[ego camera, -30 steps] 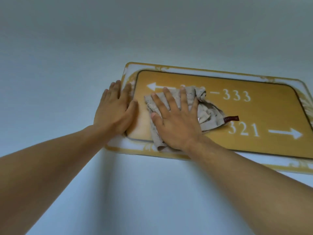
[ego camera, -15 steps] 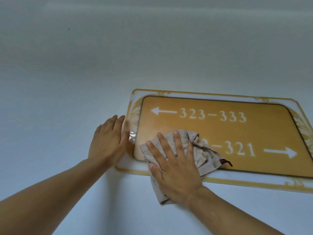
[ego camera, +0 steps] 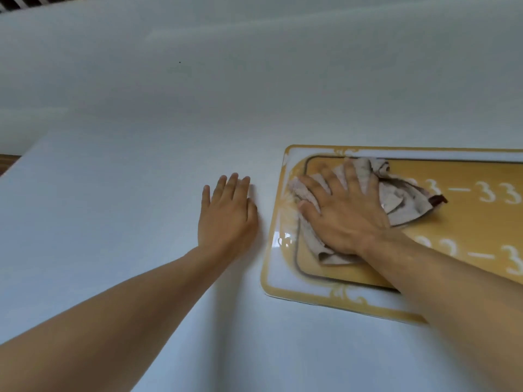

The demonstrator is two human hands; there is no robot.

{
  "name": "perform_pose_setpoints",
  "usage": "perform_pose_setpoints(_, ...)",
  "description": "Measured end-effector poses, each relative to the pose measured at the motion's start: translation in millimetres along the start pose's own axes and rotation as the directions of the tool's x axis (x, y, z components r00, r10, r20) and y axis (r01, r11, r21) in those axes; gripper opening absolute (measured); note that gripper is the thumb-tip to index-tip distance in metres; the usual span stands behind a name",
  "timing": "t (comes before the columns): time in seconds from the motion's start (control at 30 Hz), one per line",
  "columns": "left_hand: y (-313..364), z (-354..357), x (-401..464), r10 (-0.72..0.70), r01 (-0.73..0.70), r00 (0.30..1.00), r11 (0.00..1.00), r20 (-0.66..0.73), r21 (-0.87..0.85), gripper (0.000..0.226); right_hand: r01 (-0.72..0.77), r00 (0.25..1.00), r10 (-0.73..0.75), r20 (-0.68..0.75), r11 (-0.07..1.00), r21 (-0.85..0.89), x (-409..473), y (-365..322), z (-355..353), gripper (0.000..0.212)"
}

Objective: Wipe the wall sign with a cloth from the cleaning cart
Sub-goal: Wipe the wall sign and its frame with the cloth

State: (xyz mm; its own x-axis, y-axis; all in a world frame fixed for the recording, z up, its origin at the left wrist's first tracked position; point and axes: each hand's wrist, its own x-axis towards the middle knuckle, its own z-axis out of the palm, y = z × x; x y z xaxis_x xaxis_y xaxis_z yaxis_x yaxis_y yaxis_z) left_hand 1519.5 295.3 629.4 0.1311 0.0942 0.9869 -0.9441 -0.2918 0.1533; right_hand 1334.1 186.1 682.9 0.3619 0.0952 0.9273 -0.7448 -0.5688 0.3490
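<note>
A gold wall sign [ego camera: 467, 230] with a white and gold border and white room numbers is fixed to the pale wall at the right. My right hand [ego camera: 343, 210] lies flat with spread fingers on a crumpled beige cloth [ego camera: 402, 198], pressing it against the sign's upper left corner. A dark red tag sticks out of the cloth's right side. My left hand [ego camera: 226, 215] rests flat on the bare wall just left of the sign, apart from its edge, holding nothing. The cloth and my arm hide part of the numbers.
The plain pale wall [ego camera: 141, 193] fills most of the view. A slatted vent strip [ego camera: 17, 1] shows at the top left corner, and a brown edge [ego camera: 7, 161] at the far left.
My right hand has slid the cloth from the sign's lower left up to its upper left corner. My left hand has come off the sign's edge onto the bare wall. The view has swung left.
</note>
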Motion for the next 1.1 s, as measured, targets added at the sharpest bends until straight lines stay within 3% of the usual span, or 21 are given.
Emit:
perform_pose_setpoints(0.17,-17,15,4,-0.02,0.008,0.997,0.986,-0.069,-0.168,0.056,-0.056,0.998,0.057,-0.028,0.998,0.04,68,-8,-1,0.065)
perform_pose_setpoints(0.5,-19,18,7,0.028,-0.046,0.994,0.984,-0.104,-0.175,0.054,-0.177,0.981,0.181,-0.068,0.982,0.057,127,-33,-5,0.067)
perform_pose_setpoints(1.1,-19,16,0,0.005,-0.021,0.996,0.982,-0.086,-0.189,0.056,-0.029,0.999,0.03,-0.025,0.999,0.046,71,-53,4,0.062)
